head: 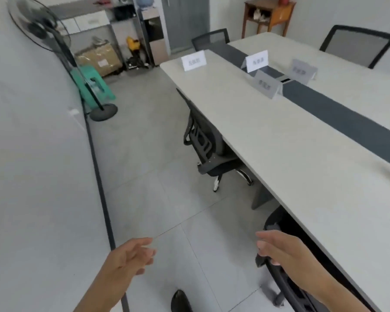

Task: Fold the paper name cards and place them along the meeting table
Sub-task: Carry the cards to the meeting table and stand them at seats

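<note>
Several folded white name cards stand at the far end of the long meeting table: one near the left corner, one by the dark centre strip, and two seen from behind. My left hand hangs over the floor, fingers relaxed and holding nothing. My right hand hovers beside the top of a black chair back at the table's near edge, fingers loosely bent; I cannot tell if it touches the chair.
A black office chair is tucked under the table's left side. A standing fan and a green stool stand by the left wall. More chairs sit at the far end and right side. A shoe tip shows below.
</note>
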The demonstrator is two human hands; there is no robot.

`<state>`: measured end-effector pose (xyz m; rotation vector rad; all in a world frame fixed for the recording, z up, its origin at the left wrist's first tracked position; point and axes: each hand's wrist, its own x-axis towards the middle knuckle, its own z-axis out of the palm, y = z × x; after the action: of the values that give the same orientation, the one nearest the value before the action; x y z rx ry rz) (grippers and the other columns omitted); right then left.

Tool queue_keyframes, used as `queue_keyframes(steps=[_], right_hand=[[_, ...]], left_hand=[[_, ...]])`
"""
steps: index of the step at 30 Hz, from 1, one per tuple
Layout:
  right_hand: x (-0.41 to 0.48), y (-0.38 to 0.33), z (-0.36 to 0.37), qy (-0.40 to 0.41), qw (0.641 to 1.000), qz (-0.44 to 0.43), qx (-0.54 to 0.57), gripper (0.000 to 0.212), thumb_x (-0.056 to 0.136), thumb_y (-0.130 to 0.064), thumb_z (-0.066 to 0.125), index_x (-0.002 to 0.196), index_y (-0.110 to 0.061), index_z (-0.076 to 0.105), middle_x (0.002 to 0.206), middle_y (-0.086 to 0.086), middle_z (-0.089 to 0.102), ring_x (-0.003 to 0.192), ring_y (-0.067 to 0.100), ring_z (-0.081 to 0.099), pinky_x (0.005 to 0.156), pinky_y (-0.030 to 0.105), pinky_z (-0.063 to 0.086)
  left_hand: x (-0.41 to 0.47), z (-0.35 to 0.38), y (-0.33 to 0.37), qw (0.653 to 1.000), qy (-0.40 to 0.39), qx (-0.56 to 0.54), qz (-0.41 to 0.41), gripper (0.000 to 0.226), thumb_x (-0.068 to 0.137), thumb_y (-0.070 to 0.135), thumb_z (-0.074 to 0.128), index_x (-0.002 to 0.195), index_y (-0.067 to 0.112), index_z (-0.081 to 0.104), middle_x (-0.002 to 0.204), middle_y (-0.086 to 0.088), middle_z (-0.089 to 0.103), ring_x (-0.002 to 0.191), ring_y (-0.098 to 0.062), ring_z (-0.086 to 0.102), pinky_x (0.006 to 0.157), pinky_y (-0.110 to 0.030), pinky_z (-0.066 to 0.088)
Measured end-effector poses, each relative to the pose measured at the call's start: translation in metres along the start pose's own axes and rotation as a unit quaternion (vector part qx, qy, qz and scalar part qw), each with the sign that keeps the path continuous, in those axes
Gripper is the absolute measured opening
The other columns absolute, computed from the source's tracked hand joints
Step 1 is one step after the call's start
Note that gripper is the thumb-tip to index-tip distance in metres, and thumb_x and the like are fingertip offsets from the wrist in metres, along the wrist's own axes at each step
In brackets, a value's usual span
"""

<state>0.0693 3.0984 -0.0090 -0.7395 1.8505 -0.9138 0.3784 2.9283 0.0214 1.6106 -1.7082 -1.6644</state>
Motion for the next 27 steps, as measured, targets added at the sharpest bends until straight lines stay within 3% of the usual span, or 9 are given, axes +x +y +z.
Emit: queue_keyframes(steps=[4,10,19,24,27], right_hand=[[0.057,-0.052,0.067,-0.025,1.000,-0.006,-0.001,0.019,0.091,-0.018,0.063,0.109,-0.018,0.068,0.092,0.003,0.076,0.080,0.007,0.070,0.064,0.016,0.051],[0.128,-0.132,0.143,-0.055,0.998,-0.021,0.011,0.018,0.091,-0.019,0.063,0.107,-0.023,0.068,0.093,-0.004,0.078,0.084,0.010,0.072,0.078,0.034,0.053],[0.269,-0.217,0.183,-0.074,0.997,-0.022,-0.002,0.019,0.090,-0.018,0.063,0.108,-0.022,0.068,0.093,-0.002,0.078,0.085,0.009,0.073,0.081,0.036,0.053],[0.387,-0.277,0.195,-0.084,0.996,-0.020,-0.006,0.018,0.090,-0.020,0.063,0.108,-0.021,0.068,0.091,-0.004,0.078,0.083,0.008,0.073,0.080,0.036,0.054],[0.453,-0.331,0.208,-0.104,0.994,-0.037,-0.015,0.017,0.091,-0.021,0.062,0.106,-0.024,0.067,0.091,-0.006,0.077,0.081,0.004,0.072,0.078,0.031,0.054]], left_hand=[[0.023,-0.091,-0.013,0.998,0.060,-0.024,-0.010,0.015,0.089,0.011,0.062,0.102,0.016,0.068,0.087,0.000,0.078,0.087,-0.023,0.072,0.077,-0.036,0.053],[0.063,-0.192,-0.015,0.985,0.162,-0.061,-0.007,0.016,0.090,0.007,0.060,0.099,0.017,0.070,0.085,-0.001,0.077,0.087,-0.024,0.071,0.081,-0.039,0.053],[0.190,-0.252,0.000,0.987,0.130,-0.083,-0.047,0.017,0.089,0.008,0.060,0.101,0.016,0.069,0.088,-0.004,0.077,0.085,-0.022,0.072,0.077,-0.035,0.054],[0.284,-0.304,0.049,0.980,0.172,-0.095,-0.044,0.013,0.087,0.013,0.066,0.099,0.016,0.069,0.087,-0.007,0.075,0.091,-0.029,0.069,0.076,-0.035,0.052],[0.337,-0.333,0.092,0.978,0.185,-0.095,-0.021,0.017,0.088,0.006,0.062,0.101,0.015,0.069,0.089,-0.004,0.076,0.090,-0.028,0.070,0.077,-0.036,0.052]])
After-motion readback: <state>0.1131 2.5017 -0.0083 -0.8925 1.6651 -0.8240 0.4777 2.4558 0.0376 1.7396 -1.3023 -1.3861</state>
